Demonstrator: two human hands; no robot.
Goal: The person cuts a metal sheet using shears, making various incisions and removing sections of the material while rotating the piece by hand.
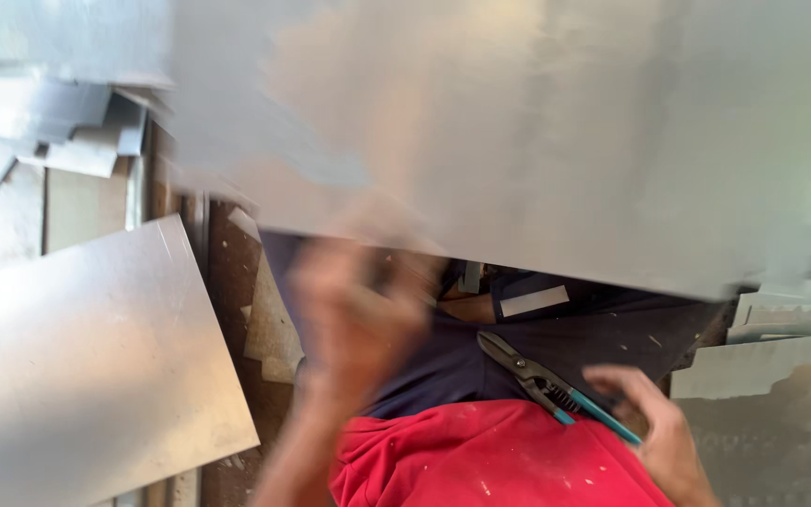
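Left hand: the left hand (354,314), blurred, is raised at the lower edge of the large metal sheet (537,131); the fingers appear curled at that edge, but the blur hides whether they actually clamp it

Right hand: the right hand (654,422) sits low at the right, fingers wrapped around the teal-sleeved handles of the tin snips (546,380); the grip is closed on the tool

Snips: dark blades point up and to the left, lying over the dark blue trousers (612,329); the blades look nearly closed and are clear of the sheet

Large sheet: grey, dull metal filling the upper and middle of the view, its lower edge slanting down to the right; it hangs above the person's lap

Clothing: a red shirt (490,460) with pale specks at the bottom centre

Surroundings: a second flat metal sheet (86,366) lies at lower left; cut offcuts (58,131) are piled at upper left; further metal pieces (781,366) lie at the right edge
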